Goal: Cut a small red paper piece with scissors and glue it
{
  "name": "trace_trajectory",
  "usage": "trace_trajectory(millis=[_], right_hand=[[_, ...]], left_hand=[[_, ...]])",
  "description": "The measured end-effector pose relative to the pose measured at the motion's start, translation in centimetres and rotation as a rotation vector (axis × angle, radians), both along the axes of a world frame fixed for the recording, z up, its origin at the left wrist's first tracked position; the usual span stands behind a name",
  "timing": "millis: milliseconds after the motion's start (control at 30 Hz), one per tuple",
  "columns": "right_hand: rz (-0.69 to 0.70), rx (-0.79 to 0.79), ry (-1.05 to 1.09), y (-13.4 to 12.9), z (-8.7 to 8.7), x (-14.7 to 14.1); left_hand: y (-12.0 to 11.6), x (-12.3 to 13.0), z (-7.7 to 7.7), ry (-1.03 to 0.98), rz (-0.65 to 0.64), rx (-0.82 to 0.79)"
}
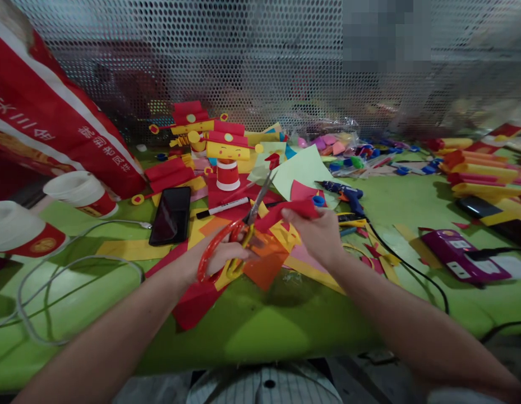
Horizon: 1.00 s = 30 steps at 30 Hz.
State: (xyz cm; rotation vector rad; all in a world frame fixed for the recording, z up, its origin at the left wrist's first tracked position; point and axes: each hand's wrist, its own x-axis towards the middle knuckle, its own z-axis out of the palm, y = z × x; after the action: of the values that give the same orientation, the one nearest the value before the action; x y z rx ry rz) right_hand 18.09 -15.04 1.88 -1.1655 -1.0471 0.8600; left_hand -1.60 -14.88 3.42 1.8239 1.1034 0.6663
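Scissors [250, 217] are gripped by the fingers of the left hand [227, 255], blades [262, 194] pointed away, presumably for control. Red paper [301, 210] is pinched by the right hand [321, 231] just beside the blades, apparently for steadying. On the worktop [260, 334] beyond, a glue gun [346, 193] is placed nearby, probably for easy reach.

Scissor blades [261, 197] metal; handles [206, 255] glossy plastic; matt paper strip [304, 208].

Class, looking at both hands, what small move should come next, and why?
Perhaps the right hand should guide its red paper toward the scissors, since the left hand grips them close by; whether the blades touch the paper is unclear.
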Motion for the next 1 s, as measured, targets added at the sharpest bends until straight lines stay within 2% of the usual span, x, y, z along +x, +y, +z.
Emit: trace_trajectory(millis=[100, 167, 267, 400, 533, 633, 733, 867, 933, 1000], right_hand=[[-0.217, -0.014, 0.261, 1.9, 0.0, 1.5], [-0.229, -0.04, 0.403, 2.5, 0.1, 1.9], [-0.099, -0.15, 0.538, 2.0, 0.2, 1.1], [0.102, -0.283, 0.588, -0.1, 0.3, -1.3], [0.17, -0.366, 0.59, -1.3, 0.1, -2.8], [0.219, -0.384, 0.546, -1.3, -0.2, -2.8], [0.247, -0.293, 0.409, -0.6, -0.7, -1.7], [0.079, 0.118, -0.07, 0.2, -0.8, 0.5], [0.124, 0.236, -0.248, 0.2, -0.3, 1.2], [0.186, 0.259, -0.253, 0.1, 0.3, 1.6]], left_hand=[[0.5, -0.1, 0.5, -0.206, 0.082, -0.261], [0.8, -0.2, 0.7, -0.243, 0.172, -0.288], [0.9, 0.1, 0.4, -0.29, 0.236, -0.204], [0.5, 1.0, -0.2, -0.352, 0.273, -0.076], [0.2, 1.8, -0.6, -0.531, 0.274, -0.021], [0.3, 1.8, -0.6, -0.58, 0.282, -0.028], [0.5, 1.4, -0.2, -0.532, 0.274, -0.032], [0.7, 0.8, 0.5, -0.414, 0.204, -0.046], [0.6, 0.6, 0.8, -0.371, 0.155, -0.036], [0.4, 0.5, 1.0, -0.334, 0.123, -0.007]])
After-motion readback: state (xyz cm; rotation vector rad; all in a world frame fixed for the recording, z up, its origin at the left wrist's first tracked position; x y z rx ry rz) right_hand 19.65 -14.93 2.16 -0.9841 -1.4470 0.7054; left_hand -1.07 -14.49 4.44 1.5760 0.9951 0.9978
